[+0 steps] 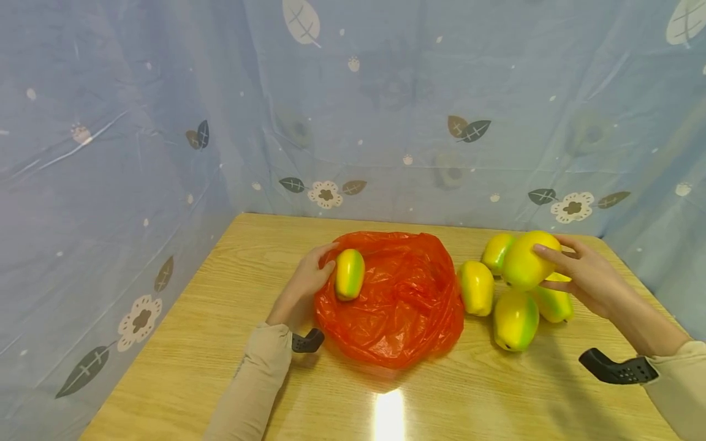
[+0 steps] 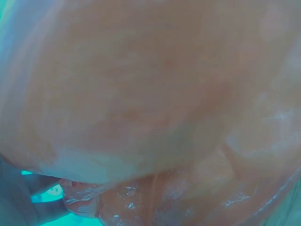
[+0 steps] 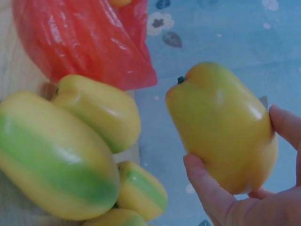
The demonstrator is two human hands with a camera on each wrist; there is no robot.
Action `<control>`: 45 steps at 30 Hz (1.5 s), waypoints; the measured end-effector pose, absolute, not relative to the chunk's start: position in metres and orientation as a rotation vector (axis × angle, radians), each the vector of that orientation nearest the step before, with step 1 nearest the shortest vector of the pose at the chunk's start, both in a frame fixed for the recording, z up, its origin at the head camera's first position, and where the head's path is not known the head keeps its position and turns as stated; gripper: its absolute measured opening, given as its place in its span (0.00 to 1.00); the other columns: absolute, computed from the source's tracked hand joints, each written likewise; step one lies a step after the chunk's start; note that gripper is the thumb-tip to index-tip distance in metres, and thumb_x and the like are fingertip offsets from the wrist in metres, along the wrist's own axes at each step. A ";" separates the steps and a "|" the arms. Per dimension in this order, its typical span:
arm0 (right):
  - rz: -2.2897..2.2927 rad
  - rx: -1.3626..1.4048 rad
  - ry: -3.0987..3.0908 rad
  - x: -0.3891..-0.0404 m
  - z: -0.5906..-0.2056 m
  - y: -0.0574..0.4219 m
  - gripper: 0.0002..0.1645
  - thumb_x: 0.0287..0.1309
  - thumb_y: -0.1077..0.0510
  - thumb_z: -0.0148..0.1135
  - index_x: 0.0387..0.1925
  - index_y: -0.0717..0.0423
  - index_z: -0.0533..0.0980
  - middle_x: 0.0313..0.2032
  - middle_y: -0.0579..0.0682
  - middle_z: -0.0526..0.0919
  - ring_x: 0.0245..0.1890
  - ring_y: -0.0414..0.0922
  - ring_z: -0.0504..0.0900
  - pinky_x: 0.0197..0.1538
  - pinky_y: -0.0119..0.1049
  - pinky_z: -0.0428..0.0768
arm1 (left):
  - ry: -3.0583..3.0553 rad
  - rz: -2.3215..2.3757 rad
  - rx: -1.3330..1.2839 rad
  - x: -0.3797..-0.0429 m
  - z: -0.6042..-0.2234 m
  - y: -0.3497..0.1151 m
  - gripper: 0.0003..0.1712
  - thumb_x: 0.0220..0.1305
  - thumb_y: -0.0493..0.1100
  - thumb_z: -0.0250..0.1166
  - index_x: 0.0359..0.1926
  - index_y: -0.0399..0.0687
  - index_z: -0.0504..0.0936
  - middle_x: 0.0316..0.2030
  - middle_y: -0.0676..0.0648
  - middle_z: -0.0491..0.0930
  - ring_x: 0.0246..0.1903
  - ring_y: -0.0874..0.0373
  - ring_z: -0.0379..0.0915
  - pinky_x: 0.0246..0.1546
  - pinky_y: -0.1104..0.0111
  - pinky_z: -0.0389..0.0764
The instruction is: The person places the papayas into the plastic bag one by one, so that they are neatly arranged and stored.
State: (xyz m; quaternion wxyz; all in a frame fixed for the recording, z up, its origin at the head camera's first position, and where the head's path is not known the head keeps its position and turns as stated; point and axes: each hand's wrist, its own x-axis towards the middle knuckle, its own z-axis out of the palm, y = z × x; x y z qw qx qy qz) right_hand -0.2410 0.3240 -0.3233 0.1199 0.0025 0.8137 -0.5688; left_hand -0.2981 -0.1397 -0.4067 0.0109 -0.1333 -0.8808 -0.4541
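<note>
While its stem (image 3: 180, 80) points away from the right hand (image 1: 592, 275) pinching it, long axis slanting, the yellow fruit (image 1: 526, 260) hangs above other fruits (image 1: 515, 321) near the far right corner of the surface (image 1: 452, 398). The left hand (image 1: 306, 275) touches the left rim of the red bag (image 1: 397, 324); its grip I cannot tell.

In the head view, the right hand (image 1: 592, 278) and held fruit (image 1: 528, 260) partly hide another fruit (image 1: 556, 306) toward four o'clock; the left sleeve (image 1: 254, 373) runs off at seven. The left wrist view is mostly blur (what fills it is unclear). The right wrist view crops the red bag (image 3: 84, 42) at eleven.
</note>
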 end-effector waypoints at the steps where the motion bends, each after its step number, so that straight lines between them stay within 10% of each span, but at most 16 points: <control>1: -1.655 0.006 2.365 -0.244 -0.321 0.321 0.50 0.71 0.45 0.45 0.71 0.64 0.25 0.66 0.70 0.45 0.50 0.38 0.73 0.47 0.40 0.81 | -2.749 -1.417 -0.416 -0.298 -0.407 -0.140 0.25 0.68 0.33 0.53 0.65 0.39 0.68 0.63 0.37 0.66 0.65 0.42 0.57 0.65 0.51 0.57; 12: -1.619 -0.017 2.291 -0.264 -0.314 0.293 0.52 0.70 0.42 0.45 0.71 0.62 0.24 0.68 0.72 0.41 0.39 0.30 0.76 0.50 0.39 0.79 | -2.745 -1.405 -0.420 -0.296 -0.404 -0.139 0.25 0.68 0.33 0.53 0.65 0.39 0.68 0.64 0.36 0.66 0.65 0.42 0.57 0.66 0.52 0.57; 29: -1.674 -0.069 2.192 -0.282 -0.323 0.247 0.52 0.68 0.44 0.51 0.73 0.62 0.31 0.69 0.70 0.44 0.67 0.65 0.51 0.54 0.47 0.75 | -2.725 -1.409 -0.436 -0.295 -0.404 -0.138 0.25 0.67 0.32 0.54 0.65 0.37 0.68 0.63 0.35 0.66 0.65 0.42 0.57 0.66 0.53 0.56; 45: -1.704 -0.117 2.096 -0.302 -0.336 0.197 0.51 0.66 0.49 0.56 0.73 0.63 0.35 0.70 0.69 0.43 0.67 0.64 0.53 0.52 0.45 0.78 | -2.751 -1.426 -0.405 -0.294 -0.403 -0.138 0.25 0.68 0.34 0.54 0.66 0.40 0.68 0.64 0.38 0.66 0.65 0.43 0.58 0.65 0.52 0.57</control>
